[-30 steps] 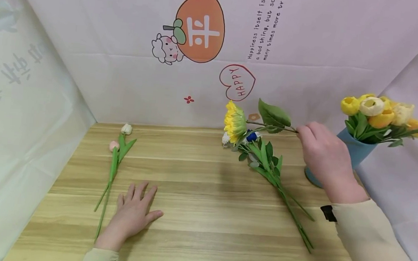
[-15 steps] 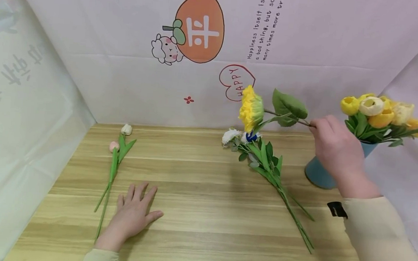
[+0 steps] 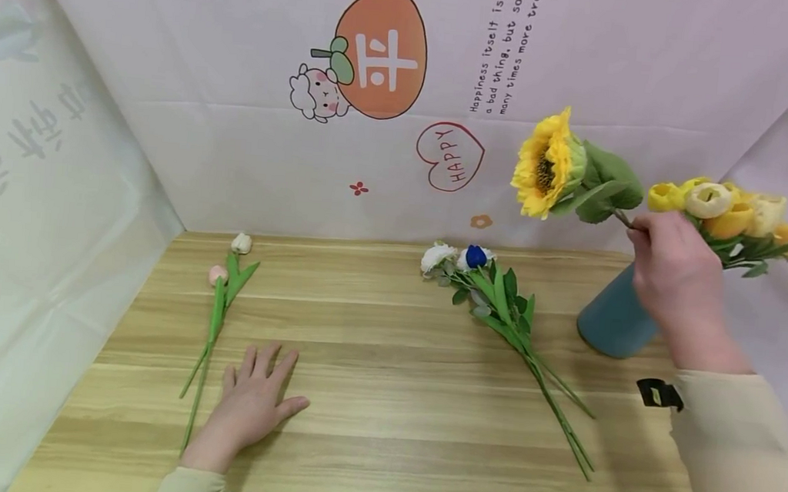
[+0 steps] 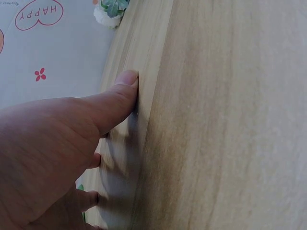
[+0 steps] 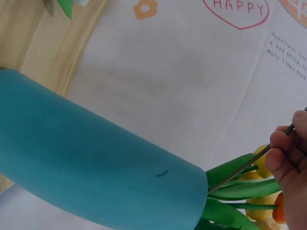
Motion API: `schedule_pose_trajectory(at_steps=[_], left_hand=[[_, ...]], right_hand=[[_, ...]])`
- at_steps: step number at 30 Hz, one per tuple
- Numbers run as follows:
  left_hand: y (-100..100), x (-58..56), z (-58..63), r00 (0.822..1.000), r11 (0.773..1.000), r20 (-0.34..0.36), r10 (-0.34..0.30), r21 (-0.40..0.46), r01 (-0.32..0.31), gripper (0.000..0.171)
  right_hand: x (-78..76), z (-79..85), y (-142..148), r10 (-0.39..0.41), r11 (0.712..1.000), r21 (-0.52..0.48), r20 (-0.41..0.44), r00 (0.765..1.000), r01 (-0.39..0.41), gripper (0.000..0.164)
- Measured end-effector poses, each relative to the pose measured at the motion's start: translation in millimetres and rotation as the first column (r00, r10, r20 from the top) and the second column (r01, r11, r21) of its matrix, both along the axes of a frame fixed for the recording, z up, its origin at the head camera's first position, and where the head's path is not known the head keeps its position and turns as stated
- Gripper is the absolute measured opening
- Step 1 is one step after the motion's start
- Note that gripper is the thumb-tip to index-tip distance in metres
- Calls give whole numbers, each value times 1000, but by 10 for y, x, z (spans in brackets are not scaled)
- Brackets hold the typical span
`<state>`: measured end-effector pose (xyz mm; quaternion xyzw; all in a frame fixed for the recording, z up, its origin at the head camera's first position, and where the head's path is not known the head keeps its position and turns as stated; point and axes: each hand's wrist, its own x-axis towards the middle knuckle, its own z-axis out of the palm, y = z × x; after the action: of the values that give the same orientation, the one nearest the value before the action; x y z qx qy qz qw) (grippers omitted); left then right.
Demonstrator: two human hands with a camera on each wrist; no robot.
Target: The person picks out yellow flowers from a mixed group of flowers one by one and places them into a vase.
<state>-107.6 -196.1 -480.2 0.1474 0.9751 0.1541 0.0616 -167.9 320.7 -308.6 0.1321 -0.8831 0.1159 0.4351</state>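
Note:
My right hand (image 3: 683, 280) pinches the stem of a yellow sunflower (image 3: 548, 169) beside the top of a blue vase (image 3: 614, 317). The bloom faces left, with green leaves just below it. In the right wrist view the stem (image 5: 240, 167) slants from my fingers down to the mouth of the vase (image 5: 105, 158); how deep its end sits is hidden. Yellow, cream and orange tulips (image 3: 710, 201) stand in that vase, partly behind my hand. On the wooden table (image 3: 364, 444) my left hand (image 3: 249, 404) rests with fingers spread, holding nothing.
White and blue flowers (image 3: 474, 257) with long green stems lie on the table left of the vase. A pink tulip (image 3: 217, 275) and a white tulip (image 3: 241, 243) lie beyond my left hand. A printed white cloth (image 3: 234, 164) hangs along the table's back edge.
My right hand has carried the sunflower up and to the right, from above the lying flowers to the vase, and the bloom has turned toward the camera. The left hand stays put.

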Motion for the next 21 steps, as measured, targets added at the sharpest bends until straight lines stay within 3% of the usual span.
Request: schedule_pose_trajectory(at_steps=[9, 15, 21], left_hand=[[-11, -6, -1, 1000, 1000, 3, 1, -1, -1, 77], [-17, -13, -22, 1000, 1000, 1, 0, -7, 0, 77], [-30, -22, -45, 1000, 1000, -6, 0, -10, 0, 77]], right_hand=[[37, 18, 84, -40, 998, -45, 72, 997, 43, 12], [52, -39, 103, -85, 995, -53, -37, 996, 83, 15], [98, -104, 141, -176, 983, -82, -152, 973, 165, 20]])
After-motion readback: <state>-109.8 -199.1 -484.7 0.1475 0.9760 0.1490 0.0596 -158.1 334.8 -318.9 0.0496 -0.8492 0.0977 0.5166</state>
